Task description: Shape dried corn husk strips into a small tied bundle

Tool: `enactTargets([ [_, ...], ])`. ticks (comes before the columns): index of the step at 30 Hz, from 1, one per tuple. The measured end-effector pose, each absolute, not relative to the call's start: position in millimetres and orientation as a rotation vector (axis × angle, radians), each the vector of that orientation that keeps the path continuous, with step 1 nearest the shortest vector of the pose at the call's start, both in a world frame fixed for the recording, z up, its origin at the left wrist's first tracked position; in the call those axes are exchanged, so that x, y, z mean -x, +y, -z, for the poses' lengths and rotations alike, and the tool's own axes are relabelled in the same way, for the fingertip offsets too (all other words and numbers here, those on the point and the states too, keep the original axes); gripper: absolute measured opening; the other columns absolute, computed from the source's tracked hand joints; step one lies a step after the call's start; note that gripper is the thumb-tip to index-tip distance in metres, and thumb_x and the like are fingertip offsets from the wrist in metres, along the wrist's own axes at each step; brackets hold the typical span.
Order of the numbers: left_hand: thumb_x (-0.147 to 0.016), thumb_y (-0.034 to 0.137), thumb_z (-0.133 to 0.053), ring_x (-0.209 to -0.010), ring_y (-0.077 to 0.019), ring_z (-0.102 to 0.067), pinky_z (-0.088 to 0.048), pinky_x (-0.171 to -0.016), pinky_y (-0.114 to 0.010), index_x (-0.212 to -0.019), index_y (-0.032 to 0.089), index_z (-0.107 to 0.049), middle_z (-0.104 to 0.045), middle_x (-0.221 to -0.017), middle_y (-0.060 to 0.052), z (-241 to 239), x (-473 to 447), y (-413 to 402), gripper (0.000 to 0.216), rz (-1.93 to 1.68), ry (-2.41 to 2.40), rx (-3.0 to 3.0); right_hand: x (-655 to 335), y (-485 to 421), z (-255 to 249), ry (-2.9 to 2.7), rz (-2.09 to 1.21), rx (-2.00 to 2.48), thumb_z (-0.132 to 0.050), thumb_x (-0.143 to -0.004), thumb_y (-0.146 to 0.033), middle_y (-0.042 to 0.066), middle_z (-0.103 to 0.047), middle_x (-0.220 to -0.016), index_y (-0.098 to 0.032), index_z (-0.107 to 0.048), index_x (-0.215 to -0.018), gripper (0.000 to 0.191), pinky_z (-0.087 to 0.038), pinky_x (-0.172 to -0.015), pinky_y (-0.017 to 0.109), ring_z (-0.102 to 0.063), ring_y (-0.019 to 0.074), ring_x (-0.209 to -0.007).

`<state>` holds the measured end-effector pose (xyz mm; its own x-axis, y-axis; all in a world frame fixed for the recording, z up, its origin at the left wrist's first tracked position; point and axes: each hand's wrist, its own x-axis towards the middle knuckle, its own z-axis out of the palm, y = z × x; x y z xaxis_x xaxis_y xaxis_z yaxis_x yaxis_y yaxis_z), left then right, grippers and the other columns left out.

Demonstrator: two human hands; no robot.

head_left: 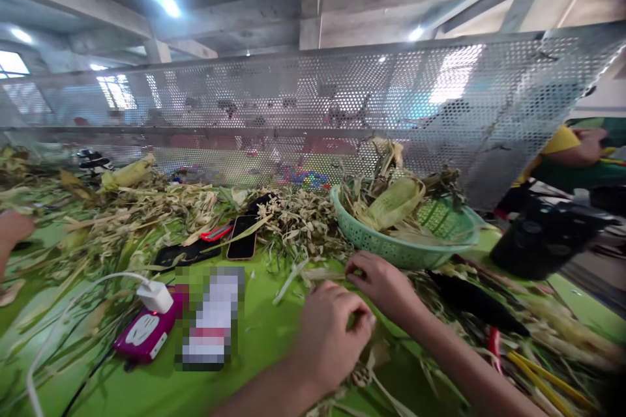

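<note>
Head view: left hand, right hand, lower centre, fingers curled; I cannot tell if clamped. Husks beside; basket, right of centre, apparently containing corn within reach.

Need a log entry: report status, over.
Left hand, right hand curled, grip unclear. Dry pale husk strips around. Green oval plastic basket beyond right hand.
</note>
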<state>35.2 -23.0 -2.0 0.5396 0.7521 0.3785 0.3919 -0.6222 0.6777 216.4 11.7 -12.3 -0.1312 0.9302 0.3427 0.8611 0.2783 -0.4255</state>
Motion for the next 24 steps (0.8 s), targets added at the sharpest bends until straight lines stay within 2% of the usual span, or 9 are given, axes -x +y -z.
enactTargets([
  [4,-0.085,0.021,-0.055,-0.082,-0.0188,-0.057,-0.042,-0.073,-0.03,-0.077,0.019,-0.063,-0.066,-0.081,-0.002,6,-23,-11,0.012,-1.024,1.098,-2.125,-222,7,8,-1.913,-0.372,1.574,-0.054,-0.081,-0.03,0.0,-0.064,-0.075,-0.021,-0.063,-0.08,0.013,-0.042,-0.064,0.026,-0.058,0.0186,-0.07],
  [8,-0.087,0.022,-0.052,-0.081,-0.0178,-0.058,-0.043,-0.069,-0.027,-0.083,0.02,-0.062,-0.065,-0.083,-0.002,6,-7,6,0.011,-1.069,1.185,-2.013,-224,6,7,-1.796,-0.545,1.521,-0.056,-0.082,-0.037,-0.002,-0.063,-0.068,-0.02,-0.063,-0.079,0.019,-0.042,-0.06,0.024,-0.057,0.0168,-0.066],
  [10,-0.085,0.018,-0.053,-0.088,-0.019,-0.058,-0.043,-0.076,-0.029,-0.088,0.021,-0.062,-0.067,-0.089,-0.003,8,-2,15,0.01,-1.063,1.247,-2.1,-224,5,6,-1.805,-0.44,1.601,-0.055,-0.083,-0.036,-0.002,-0.063,-0.067,-0.021,-0.063,-0.079,0.017,-0.042,-0.059,0.024,-0.058,0.0167,-0.063],
  [12,-0.083,0.013,-0.055,-0.096,-0.0208,-0.057,-0.041,-0.083,-0.031,-0.091,0.022,-0.063,-0.067,-0.094,-0.003,12,1,23,0.014,-1.013,1.324,-2.22,-225,3,4,-1.817,-0.185,1.762,-0.053,-0.084,-0.03,-0.001,-0.066,-0.07,-0.022,-0.063,-0.086,0.013,-0.041,-0.057,0.025,-0.06,0.0177,-0.063],
  [15,-0.083,0.012,-0.056,-0.098,-0.0223,-0.056,-0.04,-0.084,-0.033,-0.09,0.022,-0.064,-0.068,-0.095,-0.003,19,4,29,0.014,-0.883,1.408,-2.323,-222,0,4,-1.836,0.301,1.893,-0.049,-0.084,-0.018,0.005,-0.069,-0.096,-0.025,-0.059,-0.112,0.03,-0.042,-0.06,0.027,-0.064,0.0207,-0.073],
  [17,-0.083,0.012,-0.056,-0.099,-0.0224,-0.056,-0.04,-0.084,-0.033,-0.091,0.022,-0.065,-0.067,-0.097,-0.004,23,4,30,0.015,-0.832,1.431,-2.356,-215,-1,7,-1.946,0.409,1.82,-0.046,-0.085,-0.013,0.007,-0.065,-0.11,-0.025,-0.056,-0.119,0.038,-0.044,-0.067,0.029,-0.064,0.0213,-0.082],
  [20,-0.084,0.011,-0.055,-0.1,-0.0222,-0.056,-0.04,-0.084,-0.032,-0.095,0.023,-0.064,-0.067,-0.1,-0.004,23,5,29,0.019,-0.796,1.439,-2.387,-202,2,14,-2.127,0.205,1.679,-0.045,-0.087,-0.015,0.006,-0.064,-0.108,-0.024,-0.063,-0.105,0.027,-0.045,-0.075,0.029,-0.063,0.0206,-0.088],
  [24,-0.083,0.01,-0.054,-0.101,-0.0228,-0.055,-0.04,-0.084,-0.033,-0.098,0.023,-0.063,-0.067,-0.103,-0.004,22,7,29,0.021,-0.779,1.453,-2.402,-200,7,18,-2.1,0.016,1.686,-0.049,-0.085,-0.019,0.005,-0.064,-0.095,-0.022,-0.064,-0.081,0.016,-0.044,-0.07,0.028,-0.061,0.0195,-0.081],
])
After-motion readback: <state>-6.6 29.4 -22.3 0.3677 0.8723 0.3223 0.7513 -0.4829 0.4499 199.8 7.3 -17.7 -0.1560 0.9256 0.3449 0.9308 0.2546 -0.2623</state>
